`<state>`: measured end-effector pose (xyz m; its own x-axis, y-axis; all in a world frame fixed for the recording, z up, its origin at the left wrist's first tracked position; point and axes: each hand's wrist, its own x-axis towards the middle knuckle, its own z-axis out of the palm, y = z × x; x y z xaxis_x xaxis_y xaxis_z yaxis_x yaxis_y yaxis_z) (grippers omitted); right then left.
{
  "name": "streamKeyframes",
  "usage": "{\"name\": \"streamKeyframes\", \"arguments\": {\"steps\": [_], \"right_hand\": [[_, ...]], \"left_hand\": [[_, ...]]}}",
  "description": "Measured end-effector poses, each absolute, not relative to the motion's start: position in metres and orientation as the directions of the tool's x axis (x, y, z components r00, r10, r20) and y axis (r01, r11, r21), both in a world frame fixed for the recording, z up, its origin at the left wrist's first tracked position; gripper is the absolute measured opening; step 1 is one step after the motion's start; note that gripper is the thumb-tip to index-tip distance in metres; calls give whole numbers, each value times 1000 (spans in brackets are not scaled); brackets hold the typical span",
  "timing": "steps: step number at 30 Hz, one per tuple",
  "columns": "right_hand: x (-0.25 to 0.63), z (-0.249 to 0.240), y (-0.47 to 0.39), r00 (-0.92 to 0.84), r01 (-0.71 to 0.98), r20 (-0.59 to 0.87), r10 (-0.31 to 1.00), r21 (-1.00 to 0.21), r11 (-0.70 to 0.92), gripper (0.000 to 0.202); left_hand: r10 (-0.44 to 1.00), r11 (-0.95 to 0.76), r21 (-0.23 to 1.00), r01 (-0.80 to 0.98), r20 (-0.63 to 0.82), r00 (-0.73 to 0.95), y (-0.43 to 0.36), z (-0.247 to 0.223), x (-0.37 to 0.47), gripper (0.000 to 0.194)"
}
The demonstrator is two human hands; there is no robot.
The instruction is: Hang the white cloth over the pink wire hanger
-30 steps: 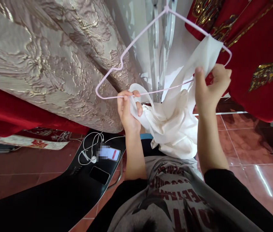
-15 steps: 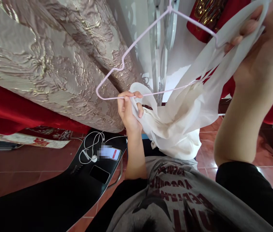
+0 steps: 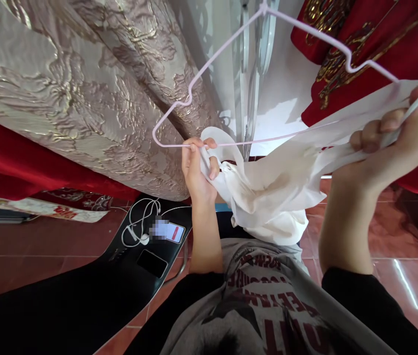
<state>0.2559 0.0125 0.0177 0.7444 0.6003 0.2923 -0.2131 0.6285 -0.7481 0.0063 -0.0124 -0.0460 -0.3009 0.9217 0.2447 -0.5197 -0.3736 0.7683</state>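
Note:
A pale pink clothes hanger (image 3: 227, 43) hangs in front of me, its top running out of view. My left hand (image 3: 198, 165) is closed around the hanger's bottom bar near its left corner, pinching an edge of sheer white cloth (image 3: 268, 190) as well. At the right, my right hand (image 3: 394, 133) grips another part of the cloth, which is draped over the hanger's right end. Seen through the thin fabric, that end looks faint. The rest of the cloth bunches and droops between my hands, down to my lap.
A black bench (image 3: 83, 291) at the lower left holds a lit phone (image 3: 175, 232), a dark phone (image 3: 152, 264) and white earphones (image 3: 135, 234). An embossed curtain (image 3: 64, 88) fills the upper left. Red fabric with gold trim (image 3: 364, 54) hangs at the upper right.
My right hand has come down and turned, drawing the cloth lower and outward at the right. More of the hanger's right shoulder and notch shows now. My left hand has barely moved.

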Motion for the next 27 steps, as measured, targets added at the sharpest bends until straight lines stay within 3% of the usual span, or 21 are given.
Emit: {"name": "streamKeyframes", "arguments": {"steps": [5, 8, 11, 17, 22, 27], "right_hand": [[238, 4, -5, 782, -192, 340, 523, -666, 721, 25], [230, -7, -14, 632, -293, 270, 726, -784, 547, 18], [236, -16, -13, 487, -311, 166, 857, -884, 348, 23], [294, -13, 2, 661, -306, 189, 726, -816, 491, 12], [299, -5, -12, 675, -253, 217, 705, -830, 497, 15], [238, 0, -11, 594, -82, 468, 654, -774, 628, 18]], "left_hand": [[924, -377, 743, -553, 258, -283, -14, -46, 3, 30], [926, -360, 758, -544, 219, -308, -14, -45, 2, 34], [912, -407, 720, -563, 288, -291, -13, -45, 0, 35], [903, -429, 702, -569, 346, -254, -13, -48, -5, 27], [915, -403, 705, -584, 319, -246, -13, -49, 1, 27], [935, -350, 734, -582, 235, -266, -14, -47, 11, 33]]}}
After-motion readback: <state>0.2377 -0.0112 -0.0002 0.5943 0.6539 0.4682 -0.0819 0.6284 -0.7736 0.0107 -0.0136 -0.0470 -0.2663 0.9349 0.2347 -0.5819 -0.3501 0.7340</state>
